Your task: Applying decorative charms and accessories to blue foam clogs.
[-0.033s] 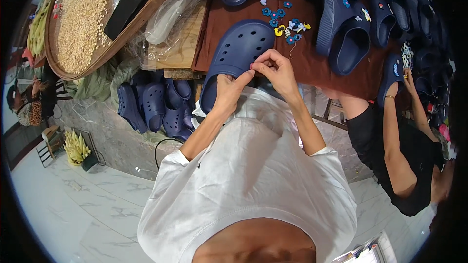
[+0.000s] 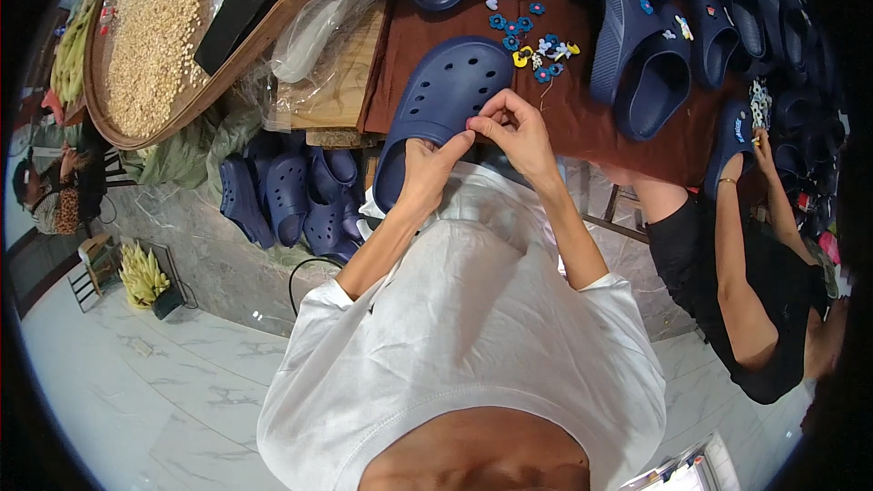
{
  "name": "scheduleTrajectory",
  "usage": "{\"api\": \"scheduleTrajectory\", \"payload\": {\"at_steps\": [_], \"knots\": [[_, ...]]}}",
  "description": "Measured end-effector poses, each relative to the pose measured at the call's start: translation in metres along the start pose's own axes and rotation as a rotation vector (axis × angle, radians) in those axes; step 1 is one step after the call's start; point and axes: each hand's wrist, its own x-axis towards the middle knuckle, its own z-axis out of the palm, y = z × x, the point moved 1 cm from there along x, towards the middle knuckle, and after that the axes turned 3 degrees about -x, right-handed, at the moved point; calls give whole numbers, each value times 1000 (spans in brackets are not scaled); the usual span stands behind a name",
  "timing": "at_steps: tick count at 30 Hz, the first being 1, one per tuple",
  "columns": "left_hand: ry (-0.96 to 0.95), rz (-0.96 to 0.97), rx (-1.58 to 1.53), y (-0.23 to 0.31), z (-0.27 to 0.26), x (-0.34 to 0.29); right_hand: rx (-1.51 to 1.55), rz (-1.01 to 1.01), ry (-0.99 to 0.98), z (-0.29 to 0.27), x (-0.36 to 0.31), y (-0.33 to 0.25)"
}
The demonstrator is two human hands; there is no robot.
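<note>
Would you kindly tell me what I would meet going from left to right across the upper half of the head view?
Pale kernels → wooden board → held navy clog → small loose charms → navy clog with its opening showing → co-worker's navy clog.

A head-worn fisheye looks down on both hands (image 2: 518,134).

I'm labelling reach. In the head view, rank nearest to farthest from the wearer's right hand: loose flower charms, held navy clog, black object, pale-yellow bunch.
1. Held navy clog: directly at the right hand.
2. Loose flower charms: just beyond, on brown cloth.
3. Black object: upper left.
4. Pale-yellow bunch: lower left.
</note>
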Motion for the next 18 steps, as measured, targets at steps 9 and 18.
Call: {"api": "scheduleTrajectory", "payload": {"at_steps": [9, 18], "knots": [[6, 9, 6, -2, -1, 1, -65, -32, 2, 2, 3, 0], [-9, 24, -77, 3, 7, 5, 41, -39, 73, 3, -7, -2]]}}
